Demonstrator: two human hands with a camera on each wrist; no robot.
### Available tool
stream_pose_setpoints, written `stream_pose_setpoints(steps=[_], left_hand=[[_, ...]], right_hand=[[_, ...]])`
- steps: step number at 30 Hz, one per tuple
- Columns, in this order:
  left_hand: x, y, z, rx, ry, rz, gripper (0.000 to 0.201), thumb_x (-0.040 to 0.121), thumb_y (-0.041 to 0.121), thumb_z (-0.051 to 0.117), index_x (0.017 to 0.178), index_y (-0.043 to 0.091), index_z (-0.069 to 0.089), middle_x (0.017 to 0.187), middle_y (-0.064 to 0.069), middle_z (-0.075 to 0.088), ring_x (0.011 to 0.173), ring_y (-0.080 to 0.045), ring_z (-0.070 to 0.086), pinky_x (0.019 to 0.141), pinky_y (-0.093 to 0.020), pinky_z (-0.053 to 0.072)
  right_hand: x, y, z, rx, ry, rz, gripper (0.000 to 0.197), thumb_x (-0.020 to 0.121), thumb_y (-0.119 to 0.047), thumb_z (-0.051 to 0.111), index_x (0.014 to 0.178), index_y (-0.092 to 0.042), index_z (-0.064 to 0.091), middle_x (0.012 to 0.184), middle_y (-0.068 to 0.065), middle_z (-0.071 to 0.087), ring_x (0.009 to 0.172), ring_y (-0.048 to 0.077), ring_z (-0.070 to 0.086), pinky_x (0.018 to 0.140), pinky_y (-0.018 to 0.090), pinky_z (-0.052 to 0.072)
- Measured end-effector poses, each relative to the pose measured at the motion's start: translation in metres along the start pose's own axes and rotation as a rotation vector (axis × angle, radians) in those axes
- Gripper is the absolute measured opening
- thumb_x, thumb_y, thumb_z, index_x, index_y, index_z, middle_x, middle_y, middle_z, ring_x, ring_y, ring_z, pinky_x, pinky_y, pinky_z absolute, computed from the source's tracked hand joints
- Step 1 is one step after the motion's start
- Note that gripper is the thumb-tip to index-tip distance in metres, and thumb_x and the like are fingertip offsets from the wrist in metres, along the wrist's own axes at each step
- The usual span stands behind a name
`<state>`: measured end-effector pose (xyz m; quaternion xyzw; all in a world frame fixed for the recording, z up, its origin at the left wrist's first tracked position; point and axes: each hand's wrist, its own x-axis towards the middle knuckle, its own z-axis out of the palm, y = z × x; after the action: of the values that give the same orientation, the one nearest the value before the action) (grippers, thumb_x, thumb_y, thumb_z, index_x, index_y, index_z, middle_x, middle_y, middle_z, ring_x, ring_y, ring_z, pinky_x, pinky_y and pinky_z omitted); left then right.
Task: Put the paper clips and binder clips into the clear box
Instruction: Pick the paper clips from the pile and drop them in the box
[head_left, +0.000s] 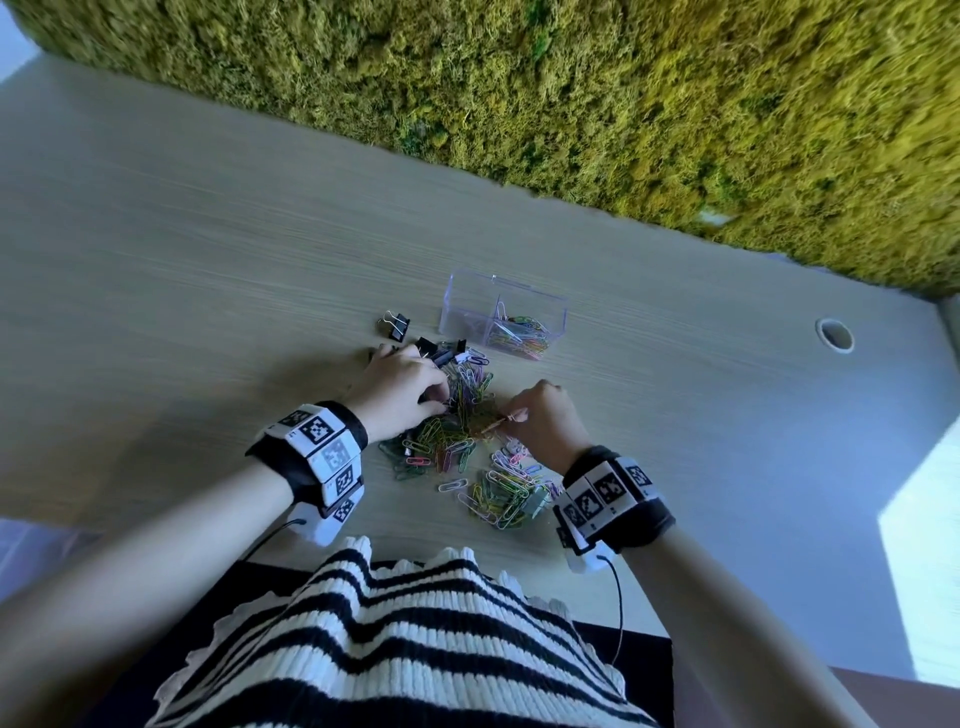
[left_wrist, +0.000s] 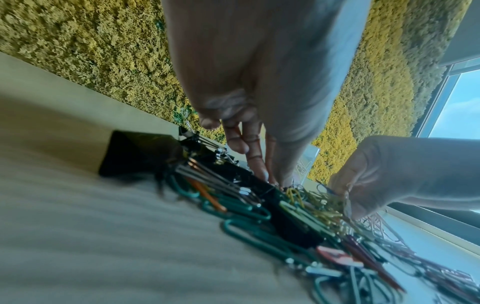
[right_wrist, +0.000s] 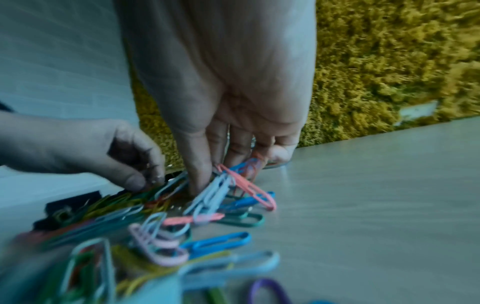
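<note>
Head view | both hands' grip on paper clips (head_left: 457, 447) pile | one clear box (head_left: 503, 315), two compartments

Legible text, labels, numbers: none recorded.
The wristbands (head_left: 318, 451) bore only black-and-white square code markers, no letters or digits; the clear box (head_left: 501, 314) beyond them, its paper clips (head_left: 522, 332) inside, carried no readable marking.
</note>
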<state>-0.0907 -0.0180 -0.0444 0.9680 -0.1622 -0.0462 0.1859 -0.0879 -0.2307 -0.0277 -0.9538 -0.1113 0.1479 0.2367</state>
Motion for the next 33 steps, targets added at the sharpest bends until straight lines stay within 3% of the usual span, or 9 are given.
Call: stream_pose_setpoints(steps=[4,8,14,17,21,26,29,31,33], left_hand=[[0.001,0.000,-0.002,-0.018,0.032,0.011,0.015,0.080,0.036,0.068,0.090,0.024,0.070,0.091,0.009,0.066,0.097,-0.016,0.048,0.078,-0.031,0.025],[0.007,-0.004,-0.009,-0.081,0.249,0.029,0.031,0.077,0.037,0.069,0.102,0.019,0.067,0.096,0.004,0.065,0.094,-0.020,0.050,0.079,-0.034,0.035],[0.038,-0.017,-0.035,-0.114,0.413,-0.062,0.075,0.069,0.050,0.068,0.131,0.015,0.045,0.121,-0.004,0.055,0.109,-0.025,0.045,0.087,-0.038,0.036],[0.055,-0.022,-0.042,-0.134,0.371,-0.096,0.086,0.067,0.051,0.071,0.139,0.017,0.037,0.130,-0.002,0.050,0.115,-0.024,0.040,0.088,-0.036,0.031],[0.071,-0.023,-0.044,-0.106,0.263,-0.114,0.094,0.065,0.057,0.068,0.143,0.022,0.032,0.134,0.001,0.048,0.116,-0.021,0.037,0.087,-0.034,0.028],[0.080,-0.019,-0.041,-0.086,0.185,-0.114,0.085,0.067,0.057,0.068,0.141,0.026,0.038,0.135,0.005,0.050,0.117,-0.019,0.036,0.089,-0.036,0.026],[0.081,-0.019,-0.039,-0.078,0.177,-0.107,0.074,0.070,0.054,0.069,0.135,0.028,0.045,0.132,0.005,0.053,0.118,-0.021,0.036,0.090,-0.038,0.026],[0.080,-0.020,-0.038,-0.084,0.180,-0.103,0.071,0.070,0.052,0.069,0.134,0.029,0.047,0.131,0.005,0.054,0.117,-0.021,0.036,0.090,-0.038,0.026],[0.080,-0.021,-0.038,-0.086,0.188,-0.100,0.071,0.070,0.052,0.069,0.134,0.030,0.047,0.131,0.006,0.055,0.116,-0.021,0.037,0.089,-0.037,0.025]], right_hand=[[0.003,0.010,-0.008,0.186,0.062,0.018,0.013,0.071,-0.012,0.078,0.082,-0.007,0.075,0.076,0.010,0.071,0.057,0.000,0.053,0.051,0.005,0.036],[0.005,0.017,-0.023,0.375,0.194,0.014,0.013,0.068,-0.008,0.080,0.079,-0.003,0.075,0.070,0.008,0.069,0.052,-0.010,0.054,0.051,0.005,0.036],[0.028,0.010,-0.070,0.598,0.385,-0.038,0.015,0.068,-0.008,0.079,0.082,-0.013,0.075,0.073,0.007,0.072,0.063,0.011,0.064,0.064,0.026,0.052],[0.046,-0.002,-0.090,0.693,0.450,-0.068,0.018,0.066,-0.005,0.080,0.081,-0.013,0.074,0.075,0.003,0.072,0.067,0.012,0.068,0.068,0.025,0.055],[0.070,-0.013,-0.095,0.773,0.480,-0.064,0.015,0.066,-0.005,0.080,0.074,-0.016,0.075,0.076,0.007,0.072,0.072,0.023,0.070,0.073,0.038,0.058],[0.087,-0.009,-0.071,0.711,0.495,-0.014,0.013,0.067,-0.013,0.081,0.079,-0.014,0.075,0.078,0.005,0.072,0.079,0.023,0.067,0.077,0.038,0.056],[0.081,-0.001,-0.058,0.523,0.449,-0.010,0.015,0.070,-0.021,0.079,0.083,-0.016,0.076,0.083,-0.010,0.067,0.091,0.015,0.058,0.083,0.028,0.048],[0.073,0.002,-0.052,0.324,0.461,-0.126,0.015,0.071,-0.017,0.078,0.086,-0.015,0.075,0.078,-0.026,0.054,0.092,0.023,0.054,0.083,0.039,0.046],[0.067,0.004,-0.052,0.164,0.485,-0.229,0.019,0.072,-0.009,0.074,0.090,-0.014,0.074,0.080,-0.030,0.051,0.091,0.028,0.051,0.081,0.047,0.045]])
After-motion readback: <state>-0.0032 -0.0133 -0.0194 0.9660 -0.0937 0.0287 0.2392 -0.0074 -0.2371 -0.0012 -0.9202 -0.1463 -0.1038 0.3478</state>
